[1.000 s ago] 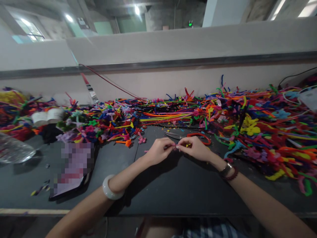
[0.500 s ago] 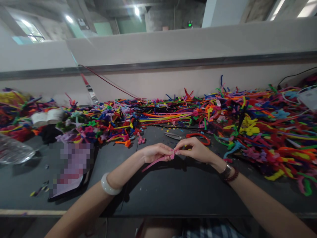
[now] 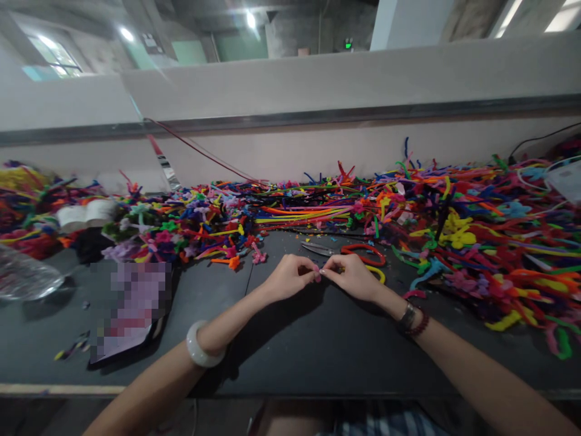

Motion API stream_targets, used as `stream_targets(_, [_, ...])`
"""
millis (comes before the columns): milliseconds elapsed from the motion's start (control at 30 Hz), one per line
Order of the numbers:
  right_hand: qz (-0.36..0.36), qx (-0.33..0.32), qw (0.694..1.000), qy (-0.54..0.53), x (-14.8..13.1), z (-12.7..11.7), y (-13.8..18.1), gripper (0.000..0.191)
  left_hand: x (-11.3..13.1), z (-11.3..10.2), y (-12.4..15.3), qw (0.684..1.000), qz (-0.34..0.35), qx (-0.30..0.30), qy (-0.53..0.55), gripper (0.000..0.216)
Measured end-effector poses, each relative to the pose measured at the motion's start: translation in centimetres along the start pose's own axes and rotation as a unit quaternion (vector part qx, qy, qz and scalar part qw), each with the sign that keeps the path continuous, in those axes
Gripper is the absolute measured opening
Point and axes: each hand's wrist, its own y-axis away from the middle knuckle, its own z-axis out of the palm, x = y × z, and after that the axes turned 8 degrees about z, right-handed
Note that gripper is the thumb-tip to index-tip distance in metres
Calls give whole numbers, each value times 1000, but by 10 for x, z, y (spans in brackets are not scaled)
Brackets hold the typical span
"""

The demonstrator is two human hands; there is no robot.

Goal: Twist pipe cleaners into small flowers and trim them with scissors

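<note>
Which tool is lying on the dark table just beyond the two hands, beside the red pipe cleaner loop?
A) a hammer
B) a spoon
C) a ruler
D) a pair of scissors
D. A pair of scissors lies on the dark table just beyond the left hand and right hand, which pinch a pink pipe cleaner, and left of the red pipe cleaner loop.

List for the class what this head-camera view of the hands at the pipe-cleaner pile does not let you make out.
Head view:
- What the left hand and right hand pinch: their fingers hide all but a tip of pink pipe cleaner.
- The flat object on the bench: pixelation blurs it, so its kind cannot be told.
- The white sheet: cut off by the right edge.
- The checked cloth: cut off by the bottom edge.
</note>
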Motion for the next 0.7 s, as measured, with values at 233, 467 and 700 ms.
stream_targets(233, [217, -74, 954, -194, 0, 3, -2, 17, 1, 9, 3, 978, 92, 65, -173, 21])
stream_targets(467, [51, -119, 978, -165, -3, -10, -1, 25, -13, -10, -4, 911, -151, -76, 377, 14])
stream_targets(700, [10, -126, 984, -125, -3, -11, 0, 23, -19, -12, -4, 811, -238, -157, 512, 13])
